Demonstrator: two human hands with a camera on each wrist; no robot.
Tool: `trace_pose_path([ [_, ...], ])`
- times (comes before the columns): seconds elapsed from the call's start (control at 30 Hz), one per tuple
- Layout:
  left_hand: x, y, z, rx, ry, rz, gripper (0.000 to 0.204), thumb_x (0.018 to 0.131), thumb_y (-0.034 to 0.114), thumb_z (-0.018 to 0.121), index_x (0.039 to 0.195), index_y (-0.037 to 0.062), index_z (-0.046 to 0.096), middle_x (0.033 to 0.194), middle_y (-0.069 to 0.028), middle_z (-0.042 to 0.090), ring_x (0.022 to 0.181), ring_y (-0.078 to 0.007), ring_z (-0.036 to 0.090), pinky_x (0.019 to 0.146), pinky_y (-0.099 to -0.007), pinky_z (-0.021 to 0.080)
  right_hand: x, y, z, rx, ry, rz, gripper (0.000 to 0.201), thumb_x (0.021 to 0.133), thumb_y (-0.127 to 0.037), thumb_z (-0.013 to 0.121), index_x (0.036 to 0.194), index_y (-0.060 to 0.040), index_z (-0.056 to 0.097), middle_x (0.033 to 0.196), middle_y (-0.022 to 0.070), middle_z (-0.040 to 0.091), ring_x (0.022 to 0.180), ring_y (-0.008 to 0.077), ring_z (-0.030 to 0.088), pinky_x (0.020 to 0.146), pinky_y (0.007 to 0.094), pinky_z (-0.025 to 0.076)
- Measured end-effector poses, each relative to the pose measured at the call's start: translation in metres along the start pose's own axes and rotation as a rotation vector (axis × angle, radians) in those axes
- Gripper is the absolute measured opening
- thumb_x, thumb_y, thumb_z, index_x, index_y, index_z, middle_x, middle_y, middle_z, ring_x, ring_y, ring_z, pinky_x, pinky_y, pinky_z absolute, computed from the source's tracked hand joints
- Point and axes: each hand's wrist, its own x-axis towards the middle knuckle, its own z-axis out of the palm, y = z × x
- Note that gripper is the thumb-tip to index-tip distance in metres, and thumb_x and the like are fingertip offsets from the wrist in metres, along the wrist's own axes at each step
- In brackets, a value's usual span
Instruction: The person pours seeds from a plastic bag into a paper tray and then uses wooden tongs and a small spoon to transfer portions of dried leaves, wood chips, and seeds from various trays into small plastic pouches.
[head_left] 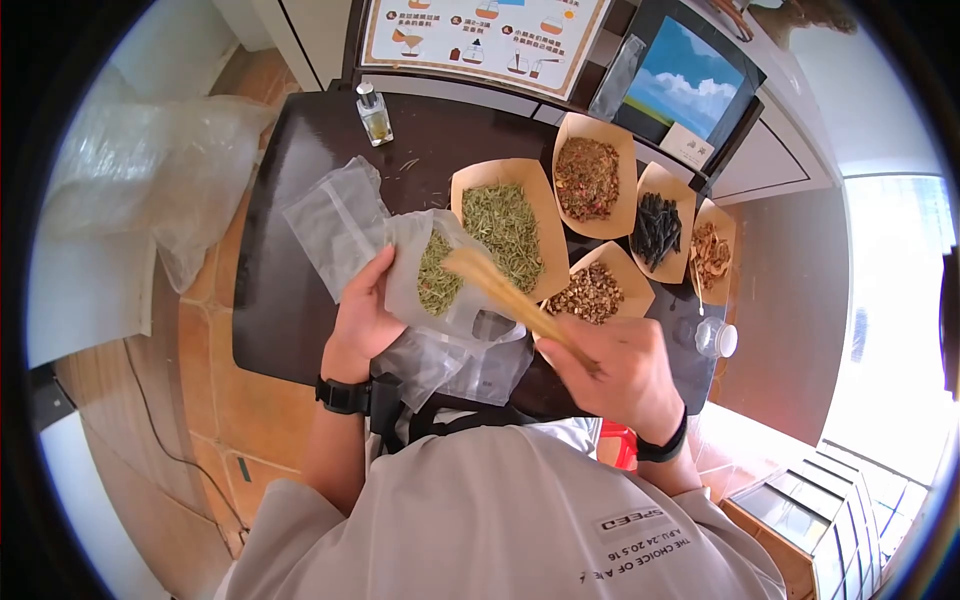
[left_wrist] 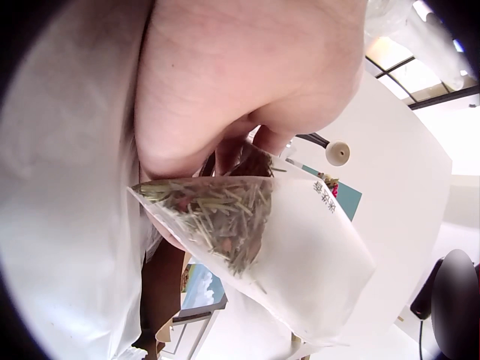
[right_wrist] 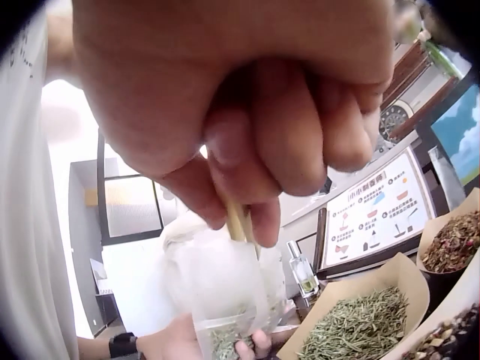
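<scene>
My left hand (head_left: 365,312) grips a translucent plastic bag (head_left: 403,282) by its side, thumb in front and fingers hidden behind. Dried green herb pieces (left_wrist: 225,221) lie in one end of the bag. In the right hand (head_left: 625,372) is a long bamboo tool (head_left: 515,303), pinched near its end. Its wider far end is blurred and overlaps the bag's herbs in the head view. Right behind the bag stands a paper tray (head_left: 546,190) heaped with the same kind of needle-like dried herb (right_wrist: 356,322).
More paper trays hold reddish crumbled herbs (head_left: 588,178), dark strips (head_left: 657,230), brown slices (head_left: 710,255) and small chopped pieces (head_left: 588,292). Flat plastic bags (head_left: 340,215) lie left. A glass bottle (head_left: 374,115) stands at the back, a clear jar (head_left: 716,338) at the right edge.
</scene>
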Motion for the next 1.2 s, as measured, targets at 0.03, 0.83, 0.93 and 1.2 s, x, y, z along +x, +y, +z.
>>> trace_pose_path([
  [0.03,-0.001,-0.001,0.000,0.002,-0.001,-0.002,0.040,0.106,0.025,0.041,0.136,-0.0001,0.051,0.137,-0.0146,0.057,0.126,-0.0290,0.054,0.111,-0.0473,0.039,-0.002,0.000,0.006,0.006,-0.016,0.025,0.016,0.084,-0.015,0.076,0.078,-0.0057,0.064,0.052,0.0088,0.052,0.044,0.0257,0.055,0.042,0.0357,0.041],
  [0.83,-0.002,-0.004,0.009,0.082,0.068,0.068,0.043,0.106,0.027,0.036,0.135,-0.0009,0.052,0.132,-0.0149,0.061,0.120,-0.0286,0.059,0.106,-0.0440,0.045,-0.018,0.017,0.039,-0.196,-0.136,0.226,0.026,0.087,-0.022,0.070,0.070,-0.0067,0.059,0.050,0.0108,0.054,0.046,0.0310,0.058,0.043,0.0406,0.047],
  [0.93,-0.001,-0.003,0.010,0.109,0.045,0.079,0.043,0.106,0.027,0.036,0.135,-0.0009,0.051,0.132,-0.0148,0.061,0.120,-0.0283,0.059,0.106,-0.0441,0.045,-0.018,0.020,0.043,-0.282,-0.119,0.160,0.026,0.086,-0.022,0.070,0.070,-0.0067,0.057,0.049,0.0092,0.053,0.044,0.0287,0.058,0.042,0.0391,0.047],
  [1.2,-0.001,-0.004,0.014,0.143,0.063,0.062,0.042,0.107,0.027,0.037,0.136,-0.0003,0.051,0.134,-0.0144,0.060,0.123,-0.0279,0.057,0.108,-0.0443,0.043,-0.017,0.039,0.021,-0.370,-0.043,0.144,0.015,0.086,-0.017,0.073,0.079,-0.0046,0.066,0.050,0.0089,0.054,0.044,0.0281,0.057,0.043,0.0375,0.044],
])
